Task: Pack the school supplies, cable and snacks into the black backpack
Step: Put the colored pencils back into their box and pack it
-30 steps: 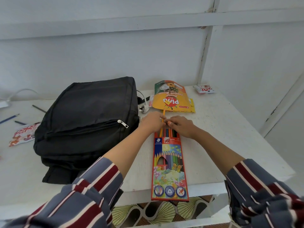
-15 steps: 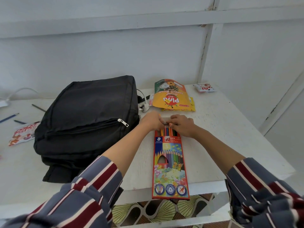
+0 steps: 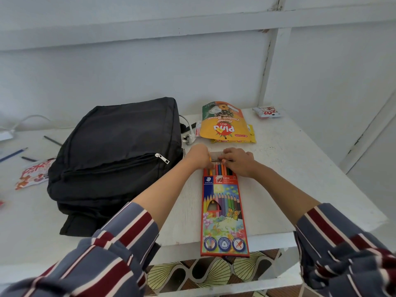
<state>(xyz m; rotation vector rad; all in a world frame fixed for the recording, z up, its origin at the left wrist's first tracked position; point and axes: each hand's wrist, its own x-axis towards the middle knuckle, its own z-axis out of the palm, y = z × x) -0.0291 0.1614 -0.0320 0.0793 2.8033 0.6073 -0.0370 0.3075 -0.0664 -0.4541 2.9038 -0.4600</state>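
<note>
Head view: we see both hands at the far, open end of the coloured pencil box [image 3: 224, 213], which lies flat on the white table [image 3: 300, 168] with its near end over the table's front edge. The left hand [image 3: 198, 156] and the right hand [image 3: 239, 161] have their fingers curled down onto the box's flap [image 3: 216, 156], pinching it between them above the exposed pencil ends. The black backpack [image 3: 120, 153] lies just left of the box, its zipper pull [image 3: 162, 157] near the left wrist. Beyond the hands we find a yellow snack pouch [image 3: 224, 123], a white plug [image 3: 189, 138] beside it, and a small snack packet [image 3: 266, 112] at the table's far corner. Loose pencils [image 3: 12, 154] lie well off to the left.
</note>
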